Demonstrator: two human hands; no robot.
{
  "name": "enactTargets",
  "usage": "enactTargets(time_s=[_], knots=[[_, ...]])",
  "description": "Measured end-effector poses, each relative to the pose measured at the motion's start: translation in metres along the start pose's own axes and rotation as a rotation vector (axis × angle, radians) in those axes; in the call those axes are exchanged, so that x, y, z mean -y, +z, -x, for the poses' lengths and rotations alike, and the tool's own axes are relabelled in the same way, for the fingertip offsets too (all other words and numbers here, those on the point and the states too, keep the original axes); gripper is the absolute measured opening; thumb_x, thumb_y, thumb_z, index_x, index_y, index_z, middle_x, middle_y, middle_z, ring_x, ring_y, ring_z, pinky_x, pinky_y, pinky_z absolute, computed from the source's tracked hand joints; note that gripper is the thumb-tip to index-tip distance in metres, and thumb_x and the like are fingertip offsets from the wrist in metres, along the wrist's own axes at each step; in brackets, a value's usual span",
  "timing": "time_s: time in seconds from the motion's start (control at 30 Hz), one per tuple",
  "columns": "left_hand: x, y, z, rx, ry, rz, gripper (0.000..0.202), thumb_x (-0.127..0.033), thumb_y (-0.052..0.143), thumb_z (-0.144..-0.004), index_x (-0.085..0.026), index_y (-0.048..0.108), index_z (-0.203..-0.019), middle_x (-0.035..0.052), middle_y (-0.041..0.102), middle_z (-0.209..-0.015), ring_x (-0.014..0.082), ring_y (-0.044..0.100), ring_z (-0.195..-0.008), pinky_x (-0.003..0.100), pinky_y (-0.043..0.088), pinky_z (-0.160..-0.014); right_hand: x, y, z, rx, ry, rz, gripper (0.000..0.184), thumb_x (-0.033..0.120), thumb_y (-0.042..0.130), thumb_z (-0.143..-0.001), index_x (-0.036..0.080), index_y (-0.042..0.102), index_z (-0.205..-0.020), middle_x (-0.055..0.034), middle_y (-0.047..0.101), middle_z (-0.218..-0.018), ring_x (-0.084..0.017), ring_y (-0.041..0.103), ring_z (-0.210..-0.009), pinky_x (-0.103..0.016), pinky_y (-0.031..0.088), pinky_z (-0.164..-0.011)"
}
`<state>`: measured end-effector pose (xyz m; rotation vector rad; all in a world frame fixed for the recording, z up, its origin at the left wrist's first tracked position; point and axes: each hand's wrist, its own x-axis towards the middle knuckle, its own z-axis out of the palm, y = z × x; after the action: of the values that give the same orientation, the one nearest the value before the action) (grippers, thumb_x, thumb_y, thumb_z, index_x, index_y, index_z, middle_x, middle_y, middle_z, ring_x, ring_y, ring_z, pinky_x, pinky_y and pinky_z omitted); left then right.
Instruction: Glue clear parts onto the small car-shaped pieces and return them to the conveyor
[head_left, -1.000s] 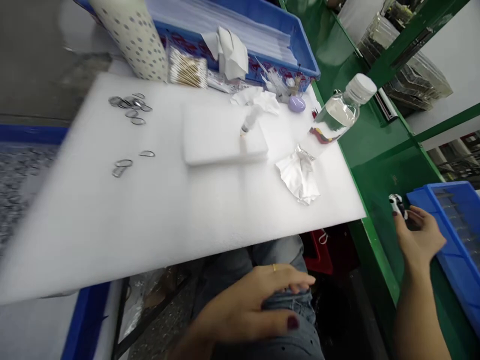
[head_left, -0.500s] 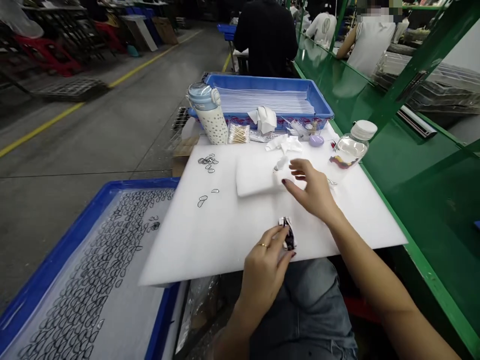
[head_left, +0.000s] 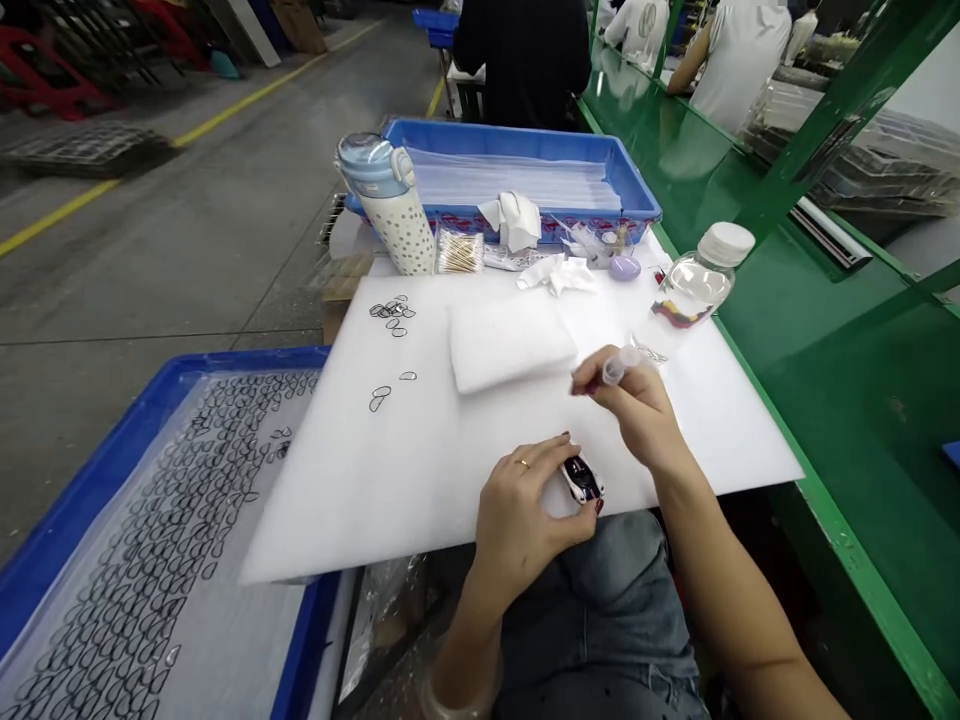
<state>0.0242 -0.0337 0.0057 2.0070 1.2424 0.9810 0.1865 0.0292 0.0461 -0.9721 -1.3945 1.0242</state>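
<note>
My left hand (head_left: 529, 500) holds a small toy car (head_left: 582, 478), white with a dark top, between thumb and fingers at the near edge of the white foam sheet (head_left: 420, 480). My right hand (head_left: 637, 395) is closed around a small translucent tube (head_left: 615, 368), whose round end points toward the camera. It is raised above and to the right of the car, apart from it. A folded white foam pad (head_left: 510, 345) lies just left of my right hand. Thin black-rimmed clear pieces (head_left: 391, 315) lie loose on the sheet's left side.
A blue tray (head_left: 180, 400) at lower left holds many similar pieces. Along the back stand a dotted tumbler (head_left: 401, 225), cotton swabs (head_left: 460, 252), crumpled tissue (head_left: 517, 222) and a blue bin (head_left: 510, 140). A clear bottle (head_left: 694, 285) stands right, beside a green partition (head_left: 847, 400).
My right hand has picked up the small tube from the foam pad and drawn it back toward the car. My left hand has turned the car, showing more of its top. The view has shifted slightly.
</note>
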Motion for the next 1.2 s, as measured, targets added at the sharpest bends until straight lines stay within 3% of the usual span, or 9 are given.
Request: enactTargets(time_s=[0.07,0.13,0.33,0.47,0.53,0.77,1.2], knots=[[0.000,0.001,0.000,-0.037,-0.020,0.016,0.042,-0.018,0.073,-0.067,-0.025,0.070,-0.108,0.0057,0.074,-0.117,0.0288,0.069,-0.104,0.048,0.055,-0.092,-0.007,0.006,0.015,-0.009,0.086,-0.101,0.003,0.023,0.057,-0.082,0.021,0.059,-0.080,0.0013,0.054,-0.074,-0.015,0.051,-0.071,-0.030,0.042,-0.070],[0.000,0.000,-0.002,-0.047,-0.030,0.053,0.040,-0.018,0.071,-0.068,-0.023,0.071,-0.108,0.0056,0.075,-0.113,0.0279,0.070,-0.102,0.047,0.056,-0.091,-0.014,0.011,0.022,0.015,0.113,-0.137,0.011,0.029,0.061,-0.085,0.022,0.055,-0.080,0.0025,0.048,-0.072,-0.014,0.044,-0.067,-0.029,0.038,-0.064],[-0.002,-0.003,-0.006,-0.054,-0.066,0.117,0.036,-0.019,0.070,-0.070,-0.023,0.073,-0.106,0.0051,0.076,-0.111,0.0265,0.071,-0.101,0.045,0.058,-0.090,-0.008,0.016,0.025,-0.008,0.090,-0.082,0.035,0.055,0.066,-0.083,0.023,0.054,-0.080,0.0006,0.047,-0.080,-0.016,0.045,-0.076,-0.032,0.038,-0.072],[-0.005,-0.004,-0.007,-0.069,-0.100,0.132,0.031,-0.020,0.071,-0.070,-0.023,0.074,-0.100,0.0042,0.078,-0.105,0.0254,0.072,-0.096,0.043,0.059,-0.087,0.022,0.020,0.033,-0.016,0.017,-0.407,0.066,0.087,0.036,-0.080,0.023,0.043,-0.065,0.0016,0.035,-0.062,-0.016,0.035,-0.056,-0.033,0.036,-0.058],[-0.006,-0.004,-0.007,-0.082,-0.108,0.141,0.027,-0.020,0.072,-0.070,-0.023,0.074,-0.097,0.0037,0.078,-0.103,0.0250,0.073,-0.094,0.042,0.059,-0.085,0.034,0.023,0.036,-0.002,0.020,-0.518,0.070,0.087,0.025,-0.083,0.022,0.034,-0.058,0.0036,0.023,-0.052,-0.013,0.023,-0.046,-0.031,0.028,-0.050],[-0.006,-0.004,-0.009,-0.105,-0.120,0.160,0.024,-0.020,0.070,-0.071,-0.021,0.075,-0.095,0.0042,0.079,-0.100,0.0242,0.073,-0.091,0.041,0.059,-0.083,0.028,0.029,0.034,-0.010,0.051,-0.650,0.061,0.074,0.042,-0.084,0.023,0.026,-0.055,0.0062,0.015,-0.046,-0.009,0.012,-0.043,-0.029,0.021,-0.046],[-0.003,-0.001,-0.007,-0.120,-0.098,0.129,0.026,-0.021,0.071,-0.069,-0.021,0.075,-0.095,0.0051,0.079,-0.101,0.0245,0.073,-0.091,0.042,0.060,-0.083,0.027,0.034,0.038,-0.078,0.058,-0.644,0.062,0.074,0.039,-0.084,0.022,0.026,-0.054,0.0049,0.016,-0.047,-0.010,0.016,-0.043,-0.029,0.020,-0.047]])
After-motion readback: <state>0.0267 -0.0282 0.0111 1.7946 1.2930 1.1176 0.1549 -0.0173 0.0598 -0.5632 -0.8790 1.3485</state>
